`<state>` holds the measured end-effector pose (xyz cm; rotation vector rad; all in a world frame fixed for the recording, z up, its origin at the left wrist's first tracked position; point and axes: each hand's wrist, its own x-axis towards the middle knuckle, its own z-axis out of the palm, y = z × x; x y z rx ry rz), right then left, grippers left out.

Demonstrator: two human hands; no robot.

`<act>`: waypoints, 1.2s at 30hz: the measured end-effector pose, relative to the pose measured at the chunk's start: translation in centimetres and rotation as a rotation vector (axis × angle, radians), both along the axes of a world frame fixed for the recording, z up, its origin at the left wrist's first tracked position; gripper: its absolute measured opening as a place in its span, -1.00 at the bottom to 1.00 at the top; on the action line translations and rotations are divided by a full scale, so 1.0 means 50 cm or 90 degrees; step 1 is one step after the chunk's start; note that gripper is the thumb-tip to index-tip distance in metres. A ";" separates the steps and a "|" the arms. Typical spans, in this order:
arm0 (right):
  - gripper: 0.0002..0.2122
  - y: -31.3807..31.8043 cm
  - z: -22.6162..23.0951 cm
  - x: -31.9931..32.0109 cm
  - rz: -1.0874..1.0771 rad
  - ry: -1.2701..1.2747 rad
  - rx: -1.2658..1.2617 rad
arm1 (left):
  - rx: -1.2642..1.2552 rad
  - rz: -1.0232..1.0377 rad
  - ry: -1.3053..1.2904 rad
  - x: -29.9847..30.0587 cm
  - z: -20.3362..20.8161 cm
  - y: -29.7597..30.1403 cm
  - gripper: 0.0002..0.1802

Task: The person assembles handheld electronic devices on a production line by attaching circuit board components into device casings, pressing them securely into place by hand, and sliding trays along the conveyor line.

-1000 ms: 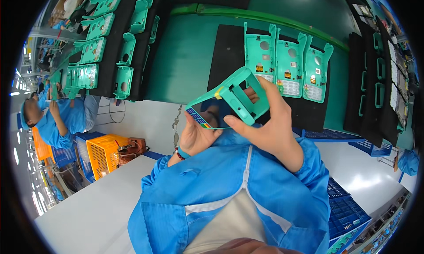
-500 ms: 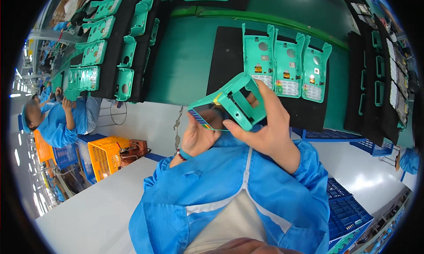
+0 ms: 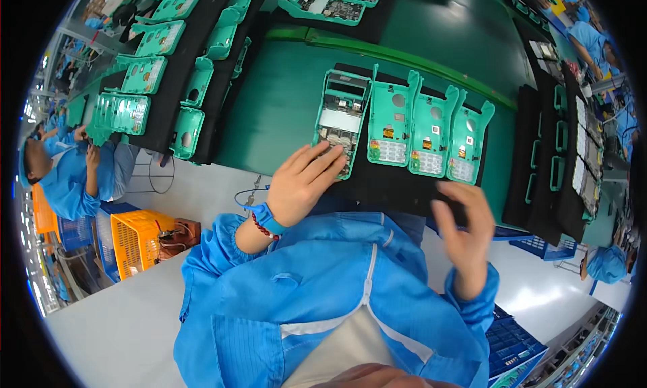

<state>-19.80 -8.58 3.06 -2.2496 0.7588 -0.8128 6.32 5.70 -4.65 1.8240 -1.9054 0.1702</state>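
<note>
A green plastic device housing (image 3: 339, 120) with a circuit board inside lies face down on the black mat (image 3: 377, 191). The fingers of my left hand (image 3: 304, 180) are stretched flat over its near end, not wrapped round it; they hide part of the board. A blue wrist strap and a red bead bracelet are on that wrist. To the right of this housing, three green shells (image 3: 427, 126) with clear keypads stand in a row. My right hand (image 3: 466, 227) hovers just below the rightmost shell, fingers apart and nothing in them.
Further housings with boards (image 3: 330, 7) lie beyond the green ledge (image 3: 404, 54). Green shells line a black strip (image 3: 172, 111) at left; frames and white parts (image 3: 583, 138) are at right. A co-worker (image 3: 60, 172) sits at left near an orange crate (image 3: 138, 240).
The green housing, held tilted in both hands before, now lies on the mat left of the three shells. My right hand has let go and moved right; my left rests on the housing.
</note>
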 end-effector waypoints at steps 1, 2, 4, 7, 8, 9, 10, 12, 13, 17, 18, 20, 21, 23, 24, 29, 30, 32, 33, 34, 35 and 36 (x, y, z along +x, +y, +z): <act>-0.76 -0.010 0.008 -0.041 -0.055 0.011 0.029 | -0.001 0.011 0.003 -0.006 0.000 0.004 -0.46; -0.78 -0.020 -0.006 -0.085 -0.200 -0.067 0.051 | 0.030 0.017 0.045 -0.011 0.005 0.005 -0.46; -0.78 -0.075 0.006 -0.185 -0.373 -0.194 0.050 | 0.065 0.007 0.100 -0.017 0.002 0.012 -0.47; -0.63 -0.160 0.015 -0.375 -0.407 -0.340 0.273 | 0.036 0.018 0.081 -0.029 -0.013 0.020 -0.46; -0.62 -0.167 0.045 -0.395 -0.392 -0.354 0.365 | 0.044 0.020 0.096 -0.029 -0.020 0.017 -0.45; -0.60 -0.179 0.066 -0.415 -0.369 -0.374 0.462 | 0.041 0.025 0.100 -0.033 -0.027 0.016 -0.45; -0.59 -0.178 0.085 -0.428 -0.313 -0.391 0.516 | 0.026 0.018 0.131 -0.033 -0.033 0.016 -0.45; -0.57 -0.188 0.128 -0.461 -0.232 -0.394 0.573 | 0.003 -0.008 0.170 -0.032 -0.041 0.014 -0.44; -0.56 -0.191 0.145 -0.484 -0.274 -0.409 0.553 | -0.002 -0.012 0.180 -0.032 -0.042 0.011 -0.44; -0.64 -0.299 0.075 -0.599 -0.030 -0.599 0.724 | -0.016 -0.010 0.172 -0.026 -0.047 0.021 -0.45; -0.69 -0.316 0.076 -0.561 -0.093 -0.632 0.693 | -0.005 0.007 0.180 -0.029 -0.040 0.023 -0.47; -0.64 -0.327 0.110 -0.443 -0.224 -0.671 0.752 | 0.017 0.044 0.171 -0.042 -0.031 0.036 -0.49; -0.65 -0.332 0.119 -0.433 -0.207 -0.672 0.797 | 0.012 0.033 0.175 -0.040 -0.034 0.034 -0.50; -0.72 -0.336 0.130 -0.416 -0.204 -0.705 0.809 | 0.014 0.018 0.176 -0.031 -0.040 0.026 -0.52; -0.76 -0.343 0.132 -0.412 -0.205 -0.719 0.798 | 0.007 0.006 0.172 -0.029 -0.040 0.021 -0.52; -0.77 -0.272 0.114 -0.336 -0.305 -0.554 0.391 | 0.024 0.013 0.160 -0.035 -0.017 0.020 -0.53; -0.76 -0.236 0.112 -0.282 -0.310 -0.523 0.322 | 0.009 0.045 0.171 -0.047 -0.012 0.026 -0.53; -0.75 -0.160 0.095 -0.205 -0.348 -0.442 0.184 | -0.048 0.050 0.174 -0.064 0.011 0.026 -0.53; -0.79 -0.116 0.080 -0.159 -0.375 -0.438 0.175 | -0.079 0.023 0.186 -0.076 0.030 0.024 -0.50; -0.85 -0.079 0.068 -0.125 -0.326 -0.363 0.191 | -0.087 -0.025 0.300 -0.088 0.045 0.015 -0.47; -0.89 -0.049 0.045 -0.105 -0.233 -0.272 0.216 | -0.073 -0.042 0.395 -0.104 0.070 0.005 -0.42; -0.89 -0.019 0.028 -0.073 -0.177 -0.199 0.245 | -0.054 -0.089 0.458 -0.107 0.078 -0.010 -0.34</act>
